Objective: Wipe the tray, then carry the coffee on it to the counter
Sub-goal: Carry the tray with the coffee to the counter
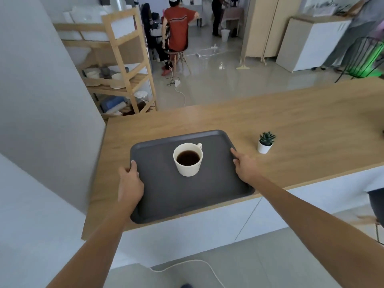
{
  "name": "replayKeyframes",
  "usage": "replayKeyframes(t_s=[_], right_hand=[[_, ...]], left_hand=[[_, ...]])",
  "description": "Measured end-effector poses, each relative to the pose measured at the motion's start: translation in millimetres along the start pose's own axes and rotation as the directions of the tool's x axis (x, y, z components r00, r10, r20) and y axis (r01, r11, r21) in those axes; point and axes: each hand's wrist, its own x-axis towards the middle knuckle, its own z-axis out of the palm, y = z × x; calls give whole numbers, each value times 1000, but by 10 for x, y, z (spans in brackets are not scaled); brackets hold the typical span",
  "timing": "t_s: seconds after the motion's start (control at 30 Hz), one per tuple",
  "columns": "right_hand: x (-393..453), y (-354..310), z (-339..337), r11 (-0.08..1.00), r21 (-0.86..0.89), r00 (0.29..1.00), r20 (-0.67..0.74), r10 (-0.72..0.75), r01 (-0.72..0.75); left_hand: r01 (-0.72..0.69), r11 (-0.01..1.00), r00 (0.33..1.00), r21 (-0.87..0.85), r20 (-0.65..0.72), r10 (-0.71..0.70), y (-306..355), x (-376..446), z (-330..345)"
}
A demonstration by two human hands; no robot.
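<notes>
A dark grey tray (166,196) lies over the near edge of the wooden counter (291,125), close to its left end. A white cup of black coffee (188,159) stands upright on the tray, a little behind its middle. My left hand (129,179) grips the tray's left rim with the thumb on top. My right hand (245,165) holds the right rim, fingers laid along the edge. The tray's near edge sticks out slightly past the counter front.
A small potted succulent (265,142) stands on the counter right of the tray. A grey wall (41,100) borders the counter's left end. Beyond the counter are a wooden shelf (124,65), a seated person (176,32) and cables on the floor.
</notes>
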Motion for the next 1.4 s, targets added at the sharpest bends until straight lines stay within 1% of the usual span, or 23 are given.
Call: replayKeyframes(t_s=[0.07,0.17,0.37,0.6,0.93,1.07,1.3,1.4], right_hand=[[111,88,75,999,12,999,-3,33,-33],[308,210,177,998,-13,998,-7,66,-66],[730,420,312,995,-81,998,-6,55,-55],[975,590,419,984,-161,997,15,74,-70],[1024,676,495,981,-185,997,36,73,-65],[1019,670,519,972,-225,997,37,70,-60],[976,628,518,960,-278,997,48,60,-44],[965,615,522,943,-327,996,49,77,-57]], left_hand=[[-6,1000,1000,2,28,6,23,182,126],[2,1000,998,14,66,-3,64,383,315],[37,999,996,32,83,-40,115,645,648],[24,1000,997,9,69,-24,154,838,891],[49,999,998,17,44,-50,6,823,1098],[71,995,995,65,64,-75,-10,774,1081],[24,987,998,158,56,-33,-56,759,1071],[31,967,997,254,62,-48,-48,754,1045]])
